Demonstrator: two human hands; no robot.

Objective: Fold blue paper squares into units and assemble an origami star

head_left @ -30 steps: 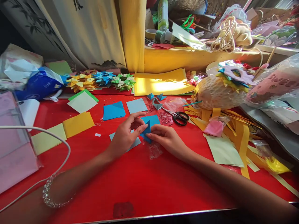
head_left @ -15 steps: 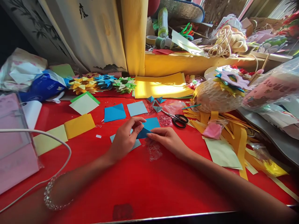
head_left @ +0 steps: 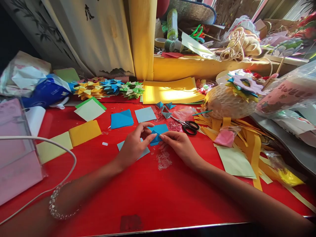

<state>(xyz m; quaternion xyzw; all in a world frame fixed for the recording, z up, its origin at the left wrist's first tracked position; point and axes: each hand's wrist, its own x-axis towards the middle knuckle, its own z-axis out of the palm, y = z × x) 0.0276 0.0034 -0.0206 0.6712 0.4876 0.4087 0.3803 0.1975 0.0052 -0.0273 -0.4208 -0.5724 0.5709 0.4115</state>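
Note:
Both hands meet over the middle of the red table, pinching a small piece of folded blue paper [head_left: 155, 139]. My left hand [head_left: 135, 141] grips its left side between thumb and fingers. On the right edge, the thumb and fingertips of my right hand [head_left: 179, 144] are closed. Right behind the folded piece lies a blue paper square [head_left: 162, 128]. A light blue square [head_left: 145, 153] shows partly from under my left hand. Farther back are a blue stack of paper [head_left: 121, 119], a pale blue square [head_left: 145, 114] and several folded blue pieces [head_left: 165, 109].
Black-handled scissors [head_left: 190, 127] lie right of the hands. Yellow paper strips [head_left: 250, 148] and a woven-looking round object [head_left: 228, 102] crowd the right side. Folded paper stars [head_left: 112, 86] line the back. A white cable [head_left: 74, 161] loops across the left, by a pink folder [head_left: 17, 151].
The blue paper between my fingers has turned; a pointed flap faced right before, and now it shows a smaller folded shape. My right fingertips have shifted slightly up and curled in.

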